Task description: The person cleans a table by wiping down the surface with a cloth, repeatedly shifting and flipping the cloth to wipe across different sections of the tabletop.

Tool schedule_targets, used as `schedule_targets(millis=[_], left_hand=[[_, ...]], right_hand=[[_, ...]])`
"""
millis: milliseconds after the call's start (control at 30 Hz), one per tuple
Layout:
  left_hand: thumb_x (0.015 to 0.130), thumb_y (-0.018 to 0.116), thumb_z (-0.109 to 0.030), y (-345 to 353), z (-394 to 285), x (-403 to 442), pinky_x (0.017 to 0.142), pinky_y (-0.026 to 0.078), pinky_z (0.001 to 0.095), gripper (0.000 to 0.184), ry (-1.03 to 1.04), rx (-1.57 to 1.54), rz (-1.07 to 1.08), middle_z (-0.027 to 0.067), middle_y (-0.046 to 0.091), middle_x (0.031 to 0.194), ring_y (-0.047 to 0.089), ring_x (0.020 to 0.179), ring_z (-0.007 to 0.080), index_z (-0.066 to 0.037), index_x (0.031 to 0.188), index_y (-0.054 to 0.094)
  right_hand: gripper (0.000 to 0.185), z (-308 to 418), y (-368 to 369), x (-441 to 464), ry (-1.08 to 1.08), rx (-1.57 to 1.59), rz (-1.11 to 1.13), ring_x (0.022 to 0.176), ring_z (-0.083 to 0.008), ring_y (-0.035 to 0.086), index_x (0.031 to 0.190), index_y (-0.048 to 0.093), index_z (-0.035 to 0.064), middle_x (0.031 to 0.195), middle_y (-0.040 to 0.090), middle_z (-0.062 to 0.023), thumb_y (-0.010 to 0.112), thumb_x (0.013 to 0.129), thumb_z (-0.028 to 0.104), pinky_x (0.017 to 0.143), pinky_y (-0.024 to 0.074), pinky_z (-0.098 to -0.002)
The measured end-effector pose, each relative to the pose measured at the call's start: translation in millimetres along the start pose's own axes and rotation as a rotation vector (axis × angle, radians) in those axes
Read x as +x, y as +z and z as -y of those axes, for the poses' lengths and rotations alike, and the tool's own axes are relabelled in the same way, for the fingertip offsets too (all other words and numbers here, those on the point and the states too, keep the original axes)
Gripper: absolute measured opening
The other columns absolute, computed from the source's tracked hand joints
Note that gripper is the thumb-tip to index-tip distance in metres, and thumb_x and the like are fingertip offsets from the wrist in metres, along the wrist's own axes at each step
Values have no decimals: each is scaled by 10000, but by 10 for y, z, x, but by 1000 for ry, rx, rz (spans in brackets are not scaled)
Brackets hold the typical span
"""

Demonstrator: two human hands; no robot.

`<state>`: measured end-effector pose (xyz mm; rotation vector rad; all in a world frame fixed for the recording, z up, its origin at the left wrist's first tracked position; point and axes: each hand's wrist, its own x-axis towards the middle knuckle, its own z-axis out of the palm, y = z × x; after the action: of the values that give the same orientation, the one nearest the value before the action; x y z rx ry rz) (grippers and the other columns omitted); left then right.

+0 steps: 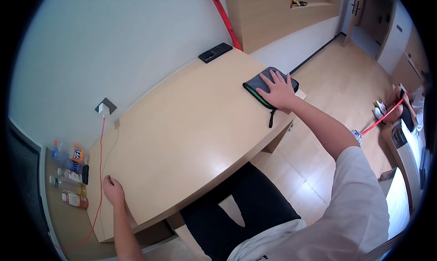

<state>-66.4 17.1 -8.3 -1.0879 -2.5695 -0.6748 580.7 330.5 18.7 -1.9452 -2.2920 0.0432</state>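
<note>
My right hand (276,91) lies flat with spread fingers on a dark grey zipped case (268,73) with green edging, at the right end of the wooden desk (182,129). The case's black zip pull hangs toward the desk's front edge. My left hand (113,190) rests at the left end of the desk, beside a red cable (100,170), with its fingers curled in. Whether anything is inside those fingers is too small to tell. A black phone (215,53) lies at the desk's far corner by the wall.
Several bottles (73,186) stand on a ledge at the left. A white charger (104,110) sits in the wall socket. A red pole (224,18) leans behind the desk. At the far right a seated person (407,106) is near a red-handled mop (378,122).
</note>
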Motion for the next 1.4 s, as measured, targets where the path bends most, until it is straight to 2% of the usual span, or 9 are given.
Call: schedule_targets(millis=[367,533,767,1100,1133,1233,1267,1367,1400], left_hand=[[924,572,-83,50,43,37,972,487,486,262,46,15,-36,238,651,1149,619,1093,409,46,1147,620],[923,574,-112,-36,-84,25,970,489,491,290,-17,76,-13,241,651,1154,620,1091,416,19,1178,613],[934,568,-132,-20,-109,19,974,501,483,312,-39,23,-18,236,666,1177,635,1100,393,25,1195,634],[960,559,-131,49,17,-1,1005,499,470,346,69,-31,-62,244,682,1182,641,1127,391,74,1222,653],[960,559,-133,32,5,-33,1006,499,471,349,77,-23,-67,246,682,1180,641,1126,393,77,1224,651],[958,559,-132,-56,-120,-73,1004,500,476,354,31,-12,-15,246,683,1175,637,1129,401,74,1232,651],[958,559,-133,-27,-87,-86,1002,501,477,352,42,-16,-23,245,683,1173,637,1125,403,73,1229,651],[956,561,-131,36,-6,-23,999,503,479,343,54,-26,-44,241,684,1173,639,1117,405,70,1219,652],[955,562,-128,28,-13,-23,998,503,480,339,43,-28,-37,240,684,1176,639,1118,403,69,1216,652]], right_hand=[[834,472,228,829,-76,61,-35,1601,-428,161,1658,318,141,1709,215,-271,390,1008,659,1278,93,-620],[825,598,178,1035,-84,63,17,1617,-434,71,1672,290,182,1753,157,-171,354,1011,670,1275,52,-645],[860,628,119,816,-59,60,61,1607,-474,43,1684,260,233,1759,133,-165,358,995,739,1271,46,-656],[903,208,-48,-482,-233,42,142,1597,-486,94,1679,266,218,1741,180,-193,382,971,767,1279,75,-625],[892,168,-114,-600,-236,40,123,1582,-464,178,1649,331,195,1718,251,-187,418,965,760,1277,99,-622],[900,128,-345,-716,-225,-10,174,1562,-436,243,1610,391,138,1686,312,-176,450,958,755,1275,142,-613],[870,69,-205,-656,-252,21,73,1527,-425,308,1570,429,82,1632,389,-183,490,969,708,1278,187,-567],[863,93,-82,-620,-227,38,-143,1523,-427,318,1569,420,53,1616,406,-195,503,978,678,1284,198,-531],[853,104,-84,-603,-208,51,-113,1541,-419,296,1587,393,49,1643,372,-201,498,991,649,1293,182,-521]])
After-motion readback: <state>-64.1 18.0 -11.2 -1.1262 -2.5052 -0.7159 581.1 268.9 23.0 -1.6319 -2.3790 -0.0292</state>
